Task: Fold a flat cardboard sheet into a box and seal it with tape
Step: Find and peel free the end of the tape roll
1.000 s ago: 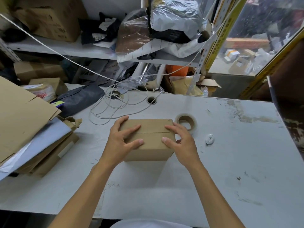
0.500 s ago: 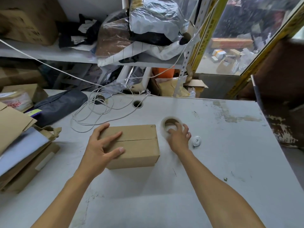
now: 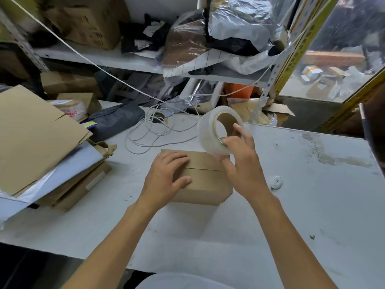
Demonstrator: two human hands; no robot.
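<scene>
One folded cardboard box sits near the middle of the white table, its two top flaps closed and meeting in a seam across the lid; what is inside cannot be seen. One left hand lies flat on the lid with relaxed, spread fingers, pressing the left part of the flaps down. One right hand grips the single roll of clear tape, fingers hooked into its brown core, thumb under the outer wrap. The roll is held in the air at about 1 o'clock from the box's middle, above its far right corner. A small white round piece lies on the table at 3 o'clock from the box, apart from it. A loose coil of white cord lies at 11 o'clock. A stack of flat cardboard sheets rests at 9 o'clock on the table edge.
</scene>
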